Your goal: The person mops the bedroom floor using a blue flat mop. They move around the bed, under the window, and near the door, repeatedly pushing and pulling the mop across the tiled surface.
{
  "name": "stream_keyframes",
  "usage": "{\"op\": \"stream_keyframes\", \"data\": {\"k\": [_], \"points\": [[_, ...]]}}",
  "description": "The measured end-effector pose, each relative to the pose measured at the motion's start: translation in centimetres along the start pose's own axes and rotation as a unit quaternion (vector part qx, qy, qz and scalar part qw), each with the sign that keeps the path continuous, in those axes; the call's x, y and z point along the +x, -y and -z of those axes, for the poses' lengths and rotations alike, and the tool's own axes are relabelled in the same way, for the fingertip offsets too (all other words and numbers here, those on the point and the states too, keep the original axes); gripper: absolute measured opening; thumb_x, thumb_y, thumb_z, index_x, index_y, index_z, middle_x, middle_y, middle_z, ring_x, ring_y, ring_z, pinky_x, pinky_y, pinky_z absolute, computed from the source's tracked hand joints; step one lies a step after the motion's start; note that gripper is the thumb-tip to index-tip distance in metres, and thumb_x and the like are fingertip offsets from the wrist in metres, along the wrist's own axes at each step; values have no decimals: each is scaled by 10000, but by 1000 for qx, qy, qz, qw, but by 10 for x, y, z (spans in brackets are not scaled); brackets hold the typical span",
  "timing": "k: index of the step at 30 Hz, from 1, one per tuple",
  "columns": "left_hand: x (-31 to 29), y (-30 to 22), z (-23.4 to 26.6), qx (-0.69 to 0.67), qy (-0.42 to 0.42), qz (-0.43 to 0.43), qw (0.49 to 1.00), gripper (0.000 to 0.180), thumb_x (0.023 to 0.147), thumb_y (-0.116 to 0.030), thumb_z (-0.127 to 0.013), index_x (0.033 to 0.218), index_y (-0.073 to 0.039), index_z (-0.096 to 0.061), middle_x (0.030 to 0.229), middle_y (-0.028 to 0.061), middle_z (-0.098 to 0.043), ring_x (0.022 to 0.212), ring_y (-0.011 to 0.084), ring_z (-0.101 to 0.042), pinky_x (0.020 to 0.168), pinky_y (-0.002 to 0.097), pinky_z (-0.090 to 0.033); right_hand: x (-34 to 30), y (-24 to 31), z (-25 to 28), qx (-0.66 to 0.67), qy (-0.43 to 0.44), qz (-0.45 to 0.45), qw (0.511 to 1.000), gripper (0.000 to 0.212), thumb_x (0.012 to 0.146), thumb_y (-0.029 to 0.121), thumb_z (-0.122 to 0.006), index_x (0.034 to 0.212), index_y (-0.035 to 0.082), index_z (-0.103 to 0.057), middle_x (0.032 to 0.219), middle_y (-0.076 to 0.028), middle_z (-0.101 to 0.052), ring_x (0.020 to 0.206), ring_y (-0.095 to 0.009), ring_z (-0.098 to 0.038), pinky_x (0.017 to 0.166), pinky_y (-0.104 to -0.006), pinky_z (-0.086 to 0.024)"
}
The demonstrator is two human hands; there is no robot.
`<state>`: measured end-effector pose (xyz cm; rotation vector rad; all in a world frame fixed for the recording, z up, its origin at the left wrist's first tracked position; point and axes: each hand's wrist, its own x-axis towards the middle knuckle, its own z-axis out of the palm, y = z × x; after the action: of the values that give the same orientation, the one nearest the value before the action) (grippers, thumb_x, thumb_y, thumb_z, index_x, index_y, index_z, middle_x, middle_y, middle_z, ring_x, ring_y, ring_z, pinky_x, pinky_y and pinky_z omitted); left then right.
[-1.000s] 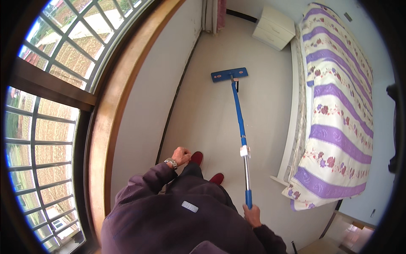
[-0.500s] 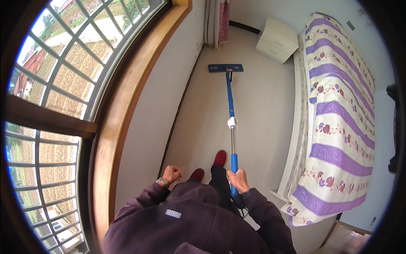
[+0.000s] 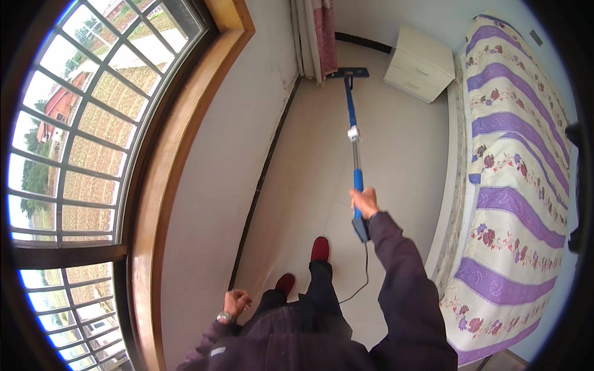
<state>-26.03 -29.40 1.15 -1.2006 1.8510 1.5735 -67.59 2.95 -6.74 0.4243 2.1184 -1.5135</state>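
A flat mop with a blue-and-silver pole point(image 3: 356, 154) stretches away across the floor from my right hand point(image 3: 365, 203), whose fingers wrap round the blue grip near its lower end. Its dark blue, wide mop head point(image 3: 354, 72) lies flat at the far end, with its left part hidden by the curtain hem. A thin dark cord point(image 3: 366, 272) hangs from the handle's end. My left hand point(image 3: 236, 303), with a watch point(image 3: 224, 317) at the wrist, hangs beside the left wall. Its fingers are curled in, and nothing shows in them.
A grey-and-pink curtain point(image 3: 314, 43) hangs in the far left corner. Right of it stands a white two-drawer cabinet point(image 3: 419, 65). A bed with a purple-striped floral cover point(image 3: 513, 204) runs along the right side. On the left is a barred window with a wooden frame point(image 3: 161, 204).
My right arm has reached forward, sliding the mop away to the far corner, where its head meets the curtain. My left hand has dropped lower and slightly left. The view has shifted.
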Motion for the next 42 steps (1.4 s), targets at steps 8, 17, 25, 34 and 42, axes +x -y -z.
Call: {"op": "stream_keyframes", "data": {"k": [8,17,25,34,42], "points": [[-19,0,-17,32,-18,60,997,162,803,-88,-563,746,50,-626,664,99,-640,575,153,-623,531,261,-507,116,50,27,79,14,-85,993,237,810,183,-587,681,18,-475,539,-86,-482,412,-187,-496,371,-356,-415],[31,-26,-25,146,56,-18,987,238,831,-148,-543,770,71,-614,661,124,-638,563,159,-614,526,269,-493,-48,-94,47,-85,17,-110,990,380,861,289,-541,645,-21,-491,547,-137,-552,431,-232,-574,387,-372,-465],[86,-47,-23,175,152,-154,961,241,822,-132,-534,733,71,-629,619,111,-639,514,144,-606,485,267,-464,-321,-195,37,-185,-42,-205,960,448,866,386,-556,813,-57,-522,679,-212,-601,610,-342,-631,550,-430,-503],[113,-23,-15,271,258,-151,915,183,768,-89,-577,823,71,-648,634,104,-643,533,131,-611,498,258,-484,-594,-263,-22,-318,-103,-397,855,625,850,582,-459,929,-27,-570,866,-272,-630,850,-453,-608,763,-508,-483],[80,0,-44,368,320,-165,857,181,764,-74,-557,838,52,-664,635,106,-656,528,145,-629,524,266,-508,-771,-271,-12,-357,-154,-407,826,538,826,496,-545,833,-38,-609,781,-277,-620,781,-437,-614,726,-500,-489]]}}
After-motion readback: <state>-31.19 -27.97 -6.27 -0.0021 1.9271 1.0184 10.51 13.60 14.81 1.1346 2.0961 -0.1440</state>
